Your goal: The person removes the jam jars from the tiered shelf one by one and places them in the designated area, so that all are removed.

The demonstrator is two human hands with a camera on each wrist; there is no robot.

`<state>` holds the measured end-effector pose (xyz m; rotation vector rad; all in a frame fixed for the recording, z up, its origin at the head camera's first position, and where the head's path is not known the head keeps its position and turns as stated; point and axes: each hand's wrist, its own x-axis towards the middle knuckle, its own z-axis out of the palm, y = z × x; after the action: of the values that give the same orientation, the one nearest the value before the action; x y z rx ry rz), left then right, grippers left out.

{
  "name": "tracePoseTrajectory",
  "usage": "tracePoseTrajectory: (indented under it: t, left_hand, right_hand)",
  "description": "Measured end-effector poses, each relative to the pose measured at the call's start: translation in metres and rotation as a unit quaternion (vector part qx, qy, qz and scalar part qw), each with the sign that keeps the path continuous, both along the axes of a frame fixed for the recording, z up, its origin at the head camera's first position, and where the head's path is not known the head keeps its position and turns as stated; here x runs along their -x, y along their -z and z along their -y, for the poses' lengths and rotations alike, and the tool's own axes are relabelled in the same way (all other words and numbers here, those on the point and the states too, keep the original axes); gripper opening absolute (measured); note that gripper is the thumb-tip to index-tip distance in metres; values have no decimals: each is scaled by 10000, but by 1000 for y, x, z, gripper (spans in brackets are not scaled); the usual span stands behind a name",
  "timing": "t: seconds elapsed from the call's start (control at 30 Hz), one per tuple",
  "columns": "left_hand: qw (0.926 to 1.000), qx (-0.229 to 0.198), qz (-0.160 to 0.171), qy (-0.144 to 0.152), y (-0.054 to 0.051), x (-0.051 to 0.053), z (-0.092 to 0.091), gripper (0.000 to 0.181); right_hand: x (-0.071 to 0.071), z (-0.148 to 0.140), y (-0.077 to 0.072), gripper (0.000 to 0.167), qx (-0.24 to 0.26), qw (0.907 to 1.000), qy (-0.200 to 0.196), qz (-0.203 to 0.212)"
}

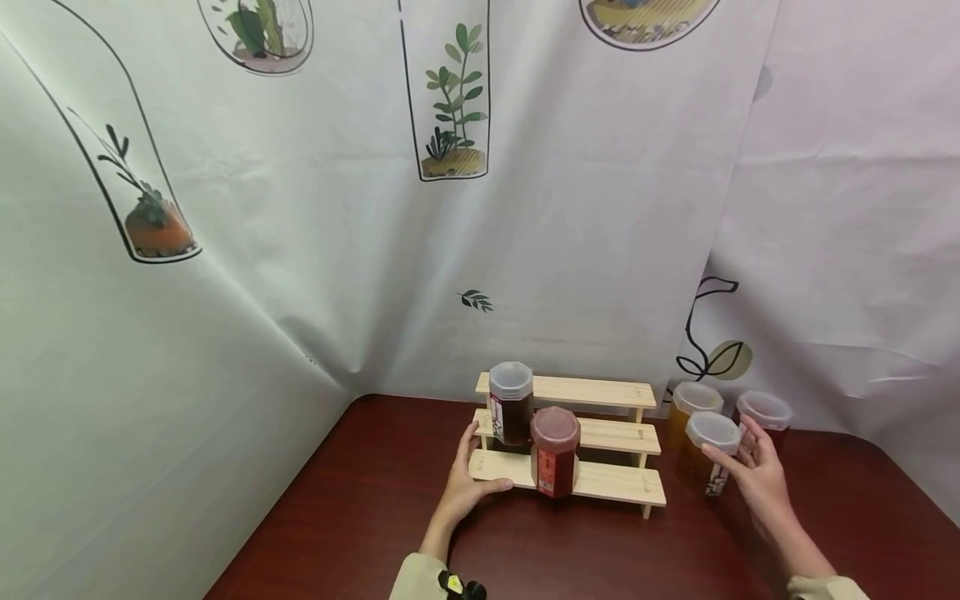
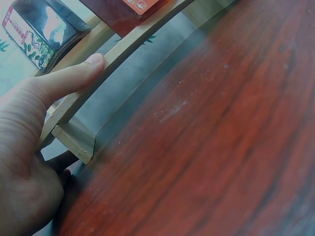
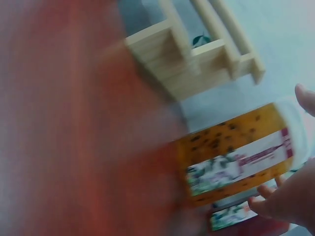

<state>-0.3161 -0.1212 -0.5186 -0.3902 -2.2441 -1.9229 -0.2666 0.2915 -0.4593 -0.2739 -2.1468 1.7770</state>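
My left hand (image 1: 463,492) grips the left end of a three-step wooden display rack (image 1: 618,482). Its thumb lies along the front step, and the other fingers reach round the side, partly hidden in the left wrist view. A dark jar (image 1: 512,408) stands on the rack at the left, and a red jar (image 1: 556,454) sits on the front step. Around the lid end of an amber jar with dark specks (image 3: 231,142), my right hand (image 1: 761,475) is spread. The thumb is apart from that jar in the right wrist view; whether the fingers touch it I cannot tell.
Behind the amber jar stand a yellow jar (image 1: 693,400) and another dark red jar (image 1: 765,410), close together. The red-brown wooden table (image 1: 360,492) ends at a pale printed curtain (image 1: 585,283) just behind the rack.
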Motion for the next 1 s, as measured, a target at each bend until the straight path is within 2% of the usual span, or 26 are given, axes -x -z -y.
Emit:
tracePoseTrajectory:
  t: [0.27, 0.4, 0.7, 0.9, 1.0]
  left_hand:
    - [10000, 46, 26, -32, -1, 1, 2, 111]
    - [10000, 36, 43, -43, 1, 1, 3, 111]
    - [10000, 52, 2, -31, 0, 0, 4, 111]
    - [10000, 73, 7, -48, -1, 0, 2, 111]
    - [9999, 111, 11, -32, 0, 0, 0, 111]
  right_hand:
    - [0, 4, -40, 82, -776, 9961, 146, -393]
    - [6, 16, -60, 84, -959, 9930, -58, -690]
    - [26, 62, -88, 82, -701, 9883, -879, -1034]
    - [40, 104, -95, 81, 41, 9830, -1531, -1010]
    - [47, 124, -96, 80, 89, 9791, -1830, -879]
